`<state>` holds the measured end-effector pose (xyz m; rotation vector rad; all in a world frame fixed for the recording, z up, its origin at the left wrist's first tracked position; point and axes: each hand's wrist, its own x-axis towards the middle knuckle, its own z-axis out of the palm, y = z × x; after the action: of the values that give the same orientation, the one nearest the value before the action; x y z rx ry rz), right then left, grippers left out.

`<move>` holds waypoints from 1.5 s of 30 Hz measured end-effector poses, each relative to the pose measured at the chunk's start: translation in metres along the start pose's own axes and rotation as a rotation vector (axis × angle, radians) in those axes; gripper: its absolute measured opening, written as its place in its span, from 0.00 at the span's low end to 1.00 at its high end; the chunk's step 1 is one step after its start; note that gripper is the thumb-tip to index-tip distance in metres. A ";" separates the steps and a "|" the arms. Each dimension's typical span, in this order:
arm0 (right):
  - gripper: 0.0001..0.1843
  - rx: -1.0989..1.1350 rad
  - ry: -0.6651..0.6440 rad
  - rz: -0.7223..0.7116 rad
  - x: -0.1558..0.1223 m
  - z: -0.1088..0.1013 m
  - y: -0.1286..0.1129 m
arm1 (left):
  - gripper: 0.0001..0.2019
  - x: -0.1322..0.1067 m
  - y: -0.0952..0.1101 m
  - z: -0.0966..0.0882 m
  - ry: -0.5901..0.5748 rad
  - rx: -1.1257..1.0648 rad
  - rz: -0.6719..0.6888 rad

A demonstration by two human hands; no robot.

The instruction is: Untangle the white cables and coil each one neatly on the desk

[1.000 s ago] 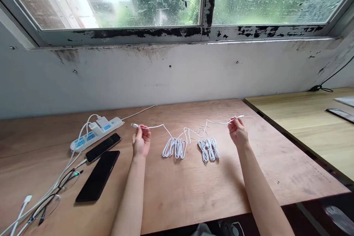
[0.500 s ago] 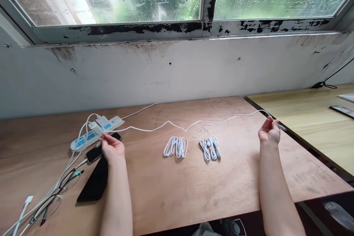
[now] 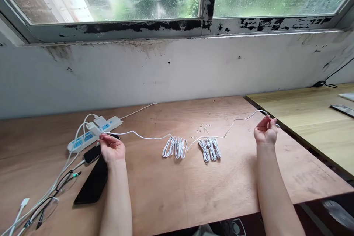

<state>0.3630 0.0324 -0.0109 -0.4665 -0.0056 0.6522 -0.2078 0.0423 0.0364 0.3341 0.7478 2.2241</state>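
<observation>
Two hands hold one thin white cable (image 3: 149,138) by its ends. The left hand (image 3: 112,149) has its fingers pinched on the end just in front of the strip (image 3: 94,132). The right hand (image 3: 265,134) has its fingers pinched on the other end, near the right edge of the counter (image 3: 179,195).

Between them the smooth, round cable hangs in kinked waves and dips lowest over the left coil (image 3: 174,147) and the right coil (image 3: 210,148); I cannot tell whether it touches them. Both are bundles of the same white cord wound in long loops, lying side by side, a little apart, mid-counter.

Matt, scuffed brown plywood makes up the counter. The white strip has blue sockets. A flat, glossy black phone (image 3: 91,186) lies partly under the left wrist, a second phone (image 3: 92,153) just behind it, and wire-rimmed glasses (image 3: 49,199) further left. Bare board runs from the coils to the near edge. A dark gap parts the right edge from a paler wood table (image 3: 309,125).
</observation>
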 end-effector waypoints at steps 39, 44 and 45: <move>0.09 -1.030 -1.160 -0.330 -0.204 0.027 0.093 | 0.07 -0.164 -0.086 0.035 -0.789 0.889 0.147; 0.09 -1.005 -1.141 -0.343 -0.202 0.027 0.095 | 0.05 -0.165 -0.087 0.036 -0.763 0.900 0.169; 0.09 -1.007 -1.143 -0.353 -0.202 0.027 0.095 | 0.04 -0.165 -0.088 0.036 -0.775 0.910 0.209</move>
<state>0.1425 -0.0082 0.0017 -0.9625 -1.5220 0.4510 -0.0284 -0.0151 0.0104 1.6497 1.2422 1.5565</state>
